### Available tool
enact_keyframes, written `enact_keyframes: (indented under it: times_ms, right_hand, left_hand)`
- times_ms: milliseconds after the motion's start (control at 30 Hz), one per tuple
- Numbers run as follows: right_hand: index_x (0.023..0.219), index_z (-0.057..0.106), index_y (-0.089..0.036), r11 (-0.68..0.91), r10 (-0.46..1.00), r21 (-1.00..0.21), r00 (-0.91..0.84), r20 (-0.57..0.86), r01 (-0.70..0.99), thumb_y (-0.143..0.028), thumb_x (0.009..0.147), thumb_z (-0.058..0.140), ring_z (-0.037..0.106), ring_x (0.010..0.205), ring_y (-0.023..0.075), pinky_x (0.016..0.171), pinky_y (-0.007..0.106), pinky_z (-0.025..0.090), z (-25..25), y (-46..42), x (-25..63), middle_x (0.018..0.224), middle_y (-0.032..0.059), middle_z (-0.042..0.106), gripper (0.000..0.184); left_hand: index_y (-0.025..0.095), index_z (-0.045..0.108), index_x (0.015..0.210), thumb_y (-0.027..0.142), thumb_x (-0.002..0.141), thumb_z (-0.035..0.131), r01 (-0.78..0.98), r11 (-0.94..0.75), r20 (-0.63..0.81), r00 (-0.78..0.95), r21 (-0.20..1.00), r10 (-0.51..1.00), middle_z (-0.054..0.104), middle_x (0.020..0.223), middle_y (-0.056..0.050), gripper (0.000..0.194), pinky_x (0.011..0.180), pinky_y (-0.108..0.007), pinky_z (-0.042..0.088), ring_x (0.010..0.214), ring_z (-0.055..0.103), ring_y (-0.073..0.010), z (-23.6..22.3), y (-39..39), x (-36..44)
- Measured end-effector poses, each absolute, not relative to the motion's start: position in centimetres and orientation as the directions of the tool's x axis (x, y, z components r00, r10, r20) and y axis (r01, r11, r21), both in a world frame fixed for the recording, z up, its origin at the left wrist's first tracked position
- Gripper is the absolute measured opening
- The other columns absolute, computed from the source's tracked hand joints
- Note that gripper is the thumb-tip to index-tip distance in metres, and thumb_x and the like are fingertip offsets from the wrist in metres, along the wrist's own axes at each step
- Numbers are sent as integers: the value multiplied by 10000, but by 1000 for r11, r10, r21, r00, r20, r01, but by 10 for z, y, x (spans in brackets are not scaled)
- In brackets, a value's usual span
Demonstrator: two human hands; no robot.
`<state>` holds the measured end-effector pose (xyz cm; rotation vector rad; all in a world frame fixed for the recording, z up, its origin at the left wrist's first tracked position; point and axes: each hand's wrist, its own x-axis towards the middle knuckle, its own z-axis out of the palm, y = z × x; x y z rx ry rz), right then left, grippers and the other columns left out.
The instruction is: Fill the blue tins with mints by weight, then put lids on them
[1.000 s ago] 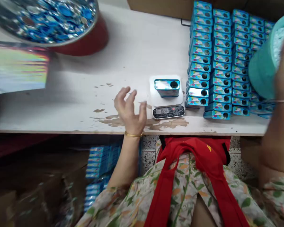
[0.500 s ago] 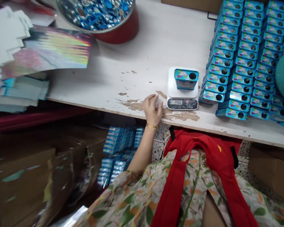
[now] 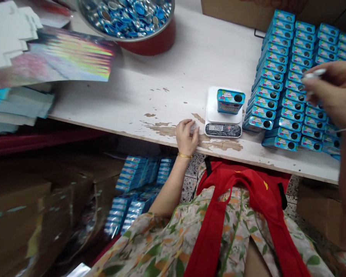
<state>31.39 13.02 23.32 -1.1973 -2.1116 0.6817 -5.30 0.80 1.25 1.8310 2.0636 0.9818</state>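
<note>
A small blue tin [image 3: 230,101] with a round hole in its top stands on a white digital scale [image 3: 223,122] near the table's front edge. My left hand [image 3: 186,136] rests on the table just left of the scale, fingers curled over a small pale thing. My right hand [image 3: 334,92] is raised at the right over the stacked tins, fingers pinched on a small white piece [image 3: 313,73]. Rows of blue tins [image 3: 294,80] fill the table's right side.
A metal bowl [image 3: 129,19] of blue and silver caps sits on a red base at the back. Shiny holographic sheets [image 3: 60,57] and flat card stacks lie at the left. More blue tins [image 3: 138,177] and cardboard boxes are under the table.
The teal container at the right has gone from view and my right hand has come in holding a small white piece. My left hand came down and curled on the table.
</note>
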Motion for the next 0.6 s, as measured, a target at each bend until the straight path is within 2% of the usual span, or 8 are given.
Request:
enact_keyframes:
  times_ms: [67,167,267,367,500,600]
  right_hand:
    - [1037,770,-224,471,865,-643,-461,199,605,-389,977,662,620,626,109,623,276,488,213,142,287,785,33,712,206]
    - [952,769,-155,544,816,-551,-551,173,632,-374,954,677,684,794,175,761,322,525,186,153,242,834,57,738,238]
    - [919,759,-170,518,823,-516,-562,85,682,-368,934,691,694,851,230,804,369,544,175,156,216,819,57,732,211]
    - [964,758,-200,439,850,-507,-526,-35,742,-323,901,723,695,883,268,818,400,545,180,156,208,828,62,733,143]
    - [1029,749,-225,324,880,-594,-465,-97,736,-200,846,763,680,855,260,774,381,531,198,154,200,808,47,720,185]
    - [958,741,-207,129,929,-763,-346,-130,633,-73,848,734,608,653,160,639,303,480,212,149,196,716,9,676,174]
  left_hand:
    - [189,655,1137,408,981,508,805,10,257,-202,593,945,635,1196,-158,307,1048,-464,464,1162,596,-281,13,8,-53]
    - [187,654,1141,406,986,510,796,-4,266,-197,606,944,631,1195,-157,304,1048,-458,457,1168,591,-279,13,8,-53]
    - [185,653,1145,401,993,508,794,-10,277,-200,607,940,636,1189,-150,301,1043,-447,455,1164,591,-272,13,7,-53]
    - [183,656,1139,391,994,513,802,-14,284,-195,597,939,652,1167,-138,291,1031,-434,455,1142,598,-264,11,7,-53]
    - [189,656,1144,390,993,523,801,-16,286,-194,598,938,661,1159,-134,284,1027,-434,446,1140,596,-268,10,6,-54]
    - [193,656,1142,395,997,523,800,-14,284,-196,599,939,661,1157,-131,281,1029,-432,441,1140,596,-267,10,6,-55]
